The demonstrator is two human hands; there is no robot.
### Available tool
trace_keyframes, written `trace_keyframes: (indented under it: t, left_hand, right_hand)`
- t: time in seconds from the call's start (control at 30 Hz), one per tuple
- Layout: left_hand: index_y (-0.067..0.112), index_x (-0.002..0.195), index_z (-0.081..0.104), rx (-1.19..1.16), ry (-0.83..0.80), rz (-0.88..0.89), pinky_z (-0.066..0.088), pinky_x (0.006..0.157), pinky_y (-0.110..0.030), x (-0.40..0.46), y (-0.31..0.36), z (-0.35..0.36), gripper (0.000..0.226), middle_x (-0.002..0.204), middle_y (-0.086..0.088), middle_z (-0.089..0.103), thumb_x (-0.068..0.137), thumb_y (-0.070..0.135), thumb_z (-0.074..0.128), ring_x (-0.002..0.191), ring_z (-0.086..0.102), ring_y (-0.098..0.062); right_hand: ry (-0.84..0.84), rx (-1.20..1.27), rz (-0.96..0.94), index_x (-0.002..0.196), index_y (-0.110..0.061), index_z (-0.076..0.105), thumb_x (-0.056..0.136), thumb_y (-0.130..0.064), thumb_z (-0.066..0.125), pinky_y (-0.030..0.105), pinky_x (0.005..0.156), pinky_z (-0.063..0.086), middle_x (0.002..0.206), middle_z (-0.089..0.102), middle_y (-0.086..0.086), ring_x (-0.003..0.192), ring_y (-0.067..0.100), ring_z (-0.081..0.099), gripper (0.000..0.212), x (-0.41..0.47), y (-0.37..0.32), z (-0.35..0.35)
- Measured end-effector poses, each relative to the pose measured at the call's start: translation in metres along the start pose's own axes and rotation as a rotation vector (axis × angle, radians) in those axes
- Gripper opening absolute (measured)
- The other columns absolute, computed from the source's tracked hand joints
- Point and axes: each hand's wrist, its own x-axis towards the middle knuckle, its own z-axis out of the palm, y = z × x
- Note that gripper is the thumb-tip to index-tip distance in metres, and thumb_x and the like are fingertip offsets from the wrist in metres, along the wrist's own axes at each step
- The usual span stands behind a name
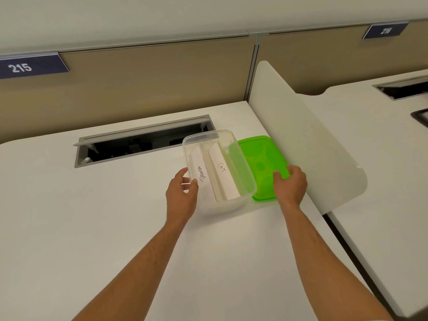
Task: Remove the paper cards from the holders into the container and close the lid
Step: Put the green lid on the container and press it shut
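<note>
While left hand grips container, right hand clasps green lid, divider beside

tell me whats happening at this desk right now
A person is working at a white desk with two bare hands. The left hand grips the near-left wall of a clear plastic container, which holds white paper cards, one lettered "PANDA" and one "CAT". The right hand rests on the green plastic lid, which lies on the desk beside the container, on its right. The container is open; the lid is not yet on it.
</note>
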Motion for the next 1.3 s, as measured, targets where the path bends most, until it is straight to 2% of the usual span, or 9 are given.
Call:
trace_keyframes:
  t: [0.2, 0.4, 0.5, 0.73, 0.83, 0.9, 1.07, 1.2, 1.3]
  left_hand:
    - [0.027, 0.138, 0.047, 0.020, 0.007, -0.007, 0.059, 0.082, -0.047, -0.001, 0.003, 0.001, 0.045, 0.118, -0.001, 0.058, 0.095, 0.031, 0.059, 0.098, 0.059, -0.016]
    - [0.029, 0.138, 0.046, 0.021, 0.008, -0.011, 0.060, 0.079, -0.043, -0.002, 0.002, 0.001, 0.044, 0.117, 0.002, 0.058, 0.095, 0.031, 0.059, 0.097, 0.059, -0.014]
    - [0.029, 0.138, 0.046, 0.020, 0.015, -0.013, 0.060, 0.079, -0.045, -0.002, 0.002, 0.002, 0.044, 0.116, 0.003, 0.057, 0.095, 0.031, 0.058, 0.099, 0.059, -0.016]
    - [0.028, 0.139, 0.046, 0.012, 0.012, -0.015, 0.060, 0.081, -0.047, -0.003, 0.004, 0.002, 0.046, 0.118, 0.001, 0.058, 0.095, 0.032, 0.058, 0.100, 0.059, -0.017]
    - [0.028, 0.139, 0.046, 0.004, 0.008, -0.015, 0.059, 0.082, -0.047, -0.003, 0.003, 0.002, 0.046, 0.118, 0.000, 0.058, 0.095, 0.032, 0.058, 0.100, 0.060, -0.017]
    - [0.028, 0.139, 0.046, -0.003, 0.006, -0.012, 0.060, 0.081, -0.047, -0.004, 0.003, 0.001, 0.046, 0.117, 0.000, 0.059, 0.095, 0.032, 0.059, 0.099, 0.060, -0.017]
    - [0.027, 0.139, 0.046, -0.024, -0.018, -0.018, 0.060, 0.079, -0.043, -0.003, 0.003, -0.001, 0.047, 0.117, 0.000, 0.058, 0.095, 0.032, 0.060, 0.100, 0.060, -0.018]
    - [0.027, 0.140, 0.045, -0.043, -0.044, -0.020, 0.055, 0.057, -0.024, -0.003, 0.004, -0.003, 0.048, 0.115, -0.001, 0.058, 0.094, 0.032, 0.060, 0.100, 0.061, -0.020]
    - [0.026, 0.141, 0.045, -0.048, -0.060, -0.021, 0.055, 0.053, -0.023, -0.003, 0.004, -0.005, 0.049, 0.112, -0.002, 0.059, 0.095, 0.031, 0.060, 0.095, 0.063, -0.019]
  right_hand:
    - [-0.100, -0.331, 0.034, 0.138, -0.006, 0.039, 0.075, -0.043, 0.077, 0.048, 0.100, 0.035, 0.138, 0.043, 0.022, 0.126, 0.040, 0.038, 0.082, -0.001, 0.033, 0.003]
    - [-0.148, -0.393, 0.005, 0.135, -0.008, 0.043, 0.073, -0.047, 0.078, 0.047, 0.098, 0.037, 0.131, 0.050, 0.022, 0.122, 0.039, 0.041, 0.081, 0.007, 0.037, 0.007]
    - [-0.124, -0.318, 0.027, 0.131, -0.010, 0.045, 0.069, -0.040, 0.084, 0.046, 0.096, 0.038, 0.126, 0.051, 0.024, 0.118, 0.041, 0.044, 0.080, 0.008, 0.037, 0.006]
    - [-0.067, 0.121, 0.175, 0.136, -0.006, 0.041, 0.068, -0.011, 0.086, 0.044, 0.096, 0.045, 0.130, 0.048, 0.024, 0.116, 0.039, 0.050, 0.081, 0.014, 0.034, -0.006]
    - [-0.055, 0.213, 0.084, 0.118, -0.007, 0.057, 0.073, -0.008, 0.081, 0.029, 0.076, 0.052, 0.110, 0.066, 0.019, 0.088, 0.029, 0.066, 0.051, 0.011, 0.022, -0.012]
    - [-0.027, 0.305, 0.032, 0.107, -0.008, 0.060, 0.078, 0.000, 0.075, 0.024, 0.066, 0.056, 0.099, 0.068, 0.015, 0.068, 0.016, 0.066, 0.034, 0.006, 0.008, -0.016]
    - [-0.013, 0.322, -0.219, 0.118, -0.013, 0.058, 0.089, 0.002, 0.058, 0.034, 0.077, 0.055, 0.107, 0.069, 0.010, 0.087, 0.024, 0.067, 0.033, -0.017, -0.027, -0.021]
    - [-0.023, 0.230, -0.542, 0.126, -0.010, 0.060, 0.088, 0.012, 0.051, 0.020, 0.079, 0.046, 0.110, 0.070, 0.011, 0.091, 0.023, 0.065, 0.045, -0.046, -0.053, -0.020]
    - [-0.112, 0.187, -0.720, 0.129, -0.003, 0.059, 0.083, 0.021, 0.050, 0.025, 0.098, 0.046, 0.123, 0.066, 0.014, 0.111, 0.028, 0.065, 0.053, -0.068, -0.062, -0.013]
